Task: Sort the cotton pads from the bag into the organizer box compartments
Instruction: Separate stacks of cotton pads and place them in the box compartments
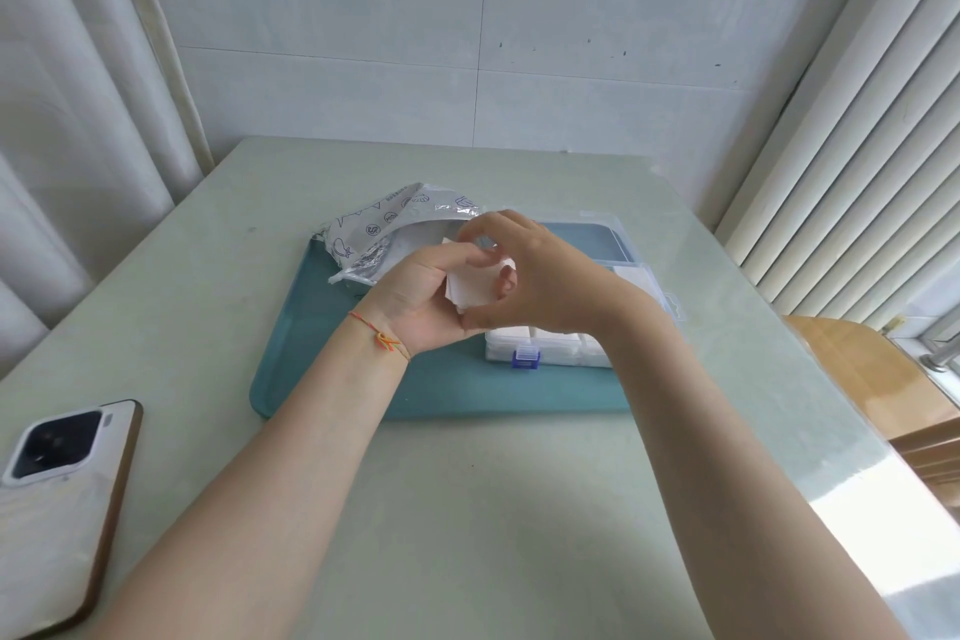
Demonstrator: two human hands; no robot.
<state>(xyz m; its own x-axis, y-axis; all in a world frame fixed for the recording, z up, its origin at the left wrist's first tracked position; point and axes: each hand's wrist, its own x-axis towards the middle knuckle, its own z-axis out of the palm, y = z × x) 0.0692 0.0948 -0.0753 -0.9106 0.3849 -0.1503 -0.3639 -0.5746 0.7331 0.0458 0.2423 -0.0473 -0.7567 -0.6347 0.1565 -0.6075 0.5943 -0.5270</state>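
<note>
Both hands work a small stack of cotton pads above the tray.

The left hand (426,299) cradles the cotton pads (470,287) while the right hand (540,276) pinches their edges, probably to square or separate them; the number is unclear. One foil bag (387,229) lies far left, one organizer box (561,343) right, both on one teal tray (447,390). One phone (57,499) rests on the table (509,509).

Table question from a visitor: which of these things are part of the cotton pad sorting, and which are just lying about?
Part of the job:
cotton pads, held by the left hand and right hand
foil bag
organizer box
teal tray under them

Just lying about:
phone, face down on the table
</note>
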